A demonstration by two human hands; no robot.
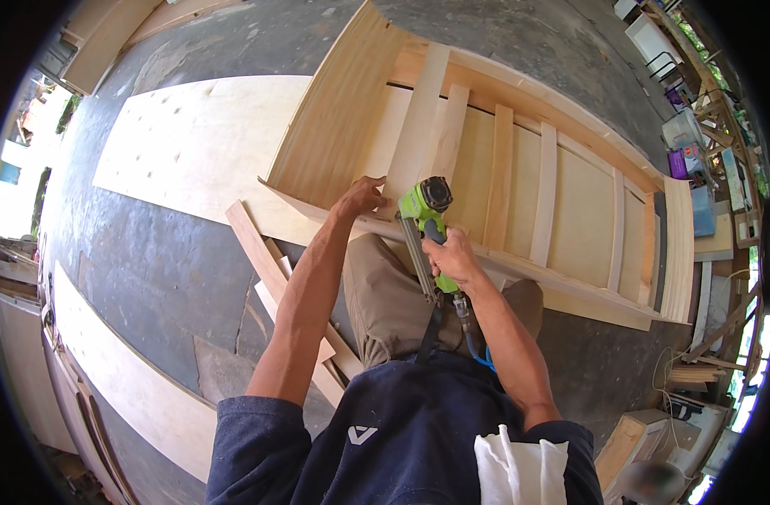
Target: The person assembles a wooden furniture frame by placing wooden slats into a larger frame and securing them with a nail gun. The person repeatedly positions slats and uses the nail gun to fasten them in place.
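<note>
In my right hand (455, 256) is a green and black pneumatic nail gun (425, 204), fingers wrapped round its grip. An air fitting and a blue hose (479, 360) lead off its base. The gun's head stands over the near rail of a pale wooden frame (562, 284), beside the end of a wide wooden slat (420, 114). My left hand (364, 198) is closed on the near rail, its fingertips against that slat's end. Several more slats (498, 177) cross the frame. The gun's nose is hidden from view.
A plywood sheet (191, 143) lies under the frame's left side. Wood strips (254, 244) lie on the floor by my left forearm. Another long board (124, 370) is at lower left. Bins and scrap wood (705, 168) line the right side.
</note>
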